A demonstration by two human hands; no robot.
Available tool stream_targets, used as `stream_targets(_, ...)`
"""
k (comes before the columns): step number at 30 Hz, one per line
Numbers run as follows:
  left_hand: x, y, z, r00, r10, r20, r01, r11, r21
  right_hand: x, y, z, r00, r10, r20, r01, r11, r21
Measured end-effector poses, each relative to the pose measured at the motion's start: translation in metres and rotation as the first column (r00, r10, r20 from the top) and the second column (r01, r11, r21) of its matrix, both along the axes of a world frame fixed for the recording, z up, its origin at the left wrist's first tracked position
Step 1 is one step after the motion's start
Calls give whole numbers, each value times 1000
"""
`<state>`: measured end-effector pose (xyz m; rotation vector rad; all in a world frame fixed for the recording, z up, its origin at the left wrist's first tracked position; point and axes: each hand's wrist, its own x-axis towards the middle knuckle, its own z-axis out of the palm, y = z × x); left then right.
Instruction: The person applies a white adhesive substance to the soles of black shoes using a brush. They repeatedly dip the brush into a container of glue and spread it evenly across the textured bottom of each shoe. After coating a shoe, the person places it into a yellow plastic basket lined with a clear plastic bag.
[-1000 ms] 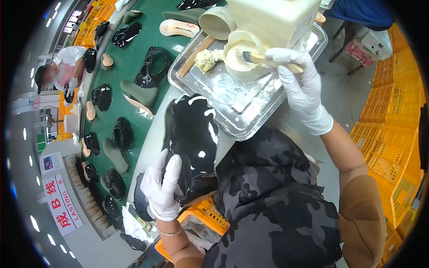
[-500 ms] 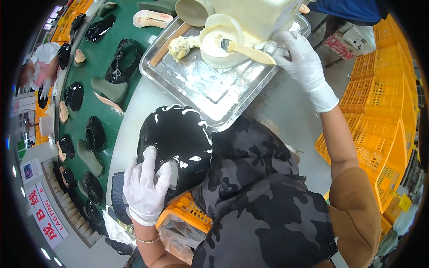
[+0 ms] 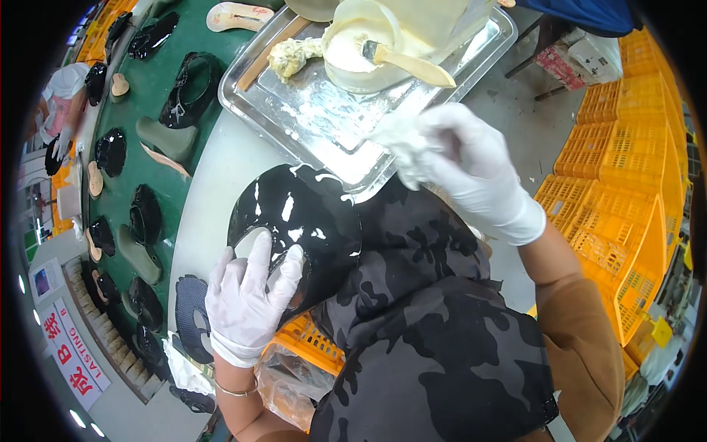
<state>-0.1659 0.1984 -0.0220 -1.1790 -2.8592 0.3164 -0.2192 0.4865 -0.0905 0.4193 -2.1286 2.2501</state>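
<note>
A glossy black shoe upper [image 3: 294, 195] lies over my lap, with streaks of white paste along its far edge. My left hand [image 3: 247, 306], in a white glove, grips its near part, the fingers bent over a greyish patch. Above the lap and to the right of the upper, my gloved right hand [image 3: 479, 173] pinches a crumpled white rag [image 3: 405, 144], blurred by motion. Just beyond stands a metal tray [image 3: 250, 114] smeared with white paste. On it are a tub [image 3: 335, 66] of white paste and a brush [image 3: 412, 66] resting across the tub's rim.
A paste-crusted lump [image 3: 291, 57] and a wooden stick [image 3: 272, 55] lie on the tray. Left, a green conveyor belt [image 3: 195, 195] carries black uppers, green lasts and tan insoles. Yellow crates [image 3: 618, 221] are stacked at right. Another person [image 3: 66, 103] works across the belt.
My right hand has come away from beside the large container, down and left toward the upper, bringing the rag. My left hand has shifted slightly right, and the upper has turned a little.
</note>
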Motion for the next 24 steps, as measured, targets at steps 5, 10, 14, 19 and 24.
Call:
stream_targets(5, -1, 6, 9, 1000, -8, 17, 8, 1000, -25, -46, -57, -2, 850, 127, -511, 116, 901, 418)
stream_targets(10, 0, 6, 3, 997, -52, -64, 54, 998, 23, -50, -94, -10, 795, 292, -532, 215, 684, 697)
stream_targets(14, 0, 9, -1, 996, -43, -77, 49, 996, 72, -44, -97, -13, 785, 372, -496, 239, 556, 796)
stream_targets(19, 2, 6, -2, 995, -60, -77, 65, 996, 66, -32, -83, -11, 800, 399, -447, 226, 490, 842)
stream_targets(24, 1, 7, -4, 996, -47, -73, 53, 994, 92, -13, -69, -15, 810, 309, -499, 289, 530, 797)
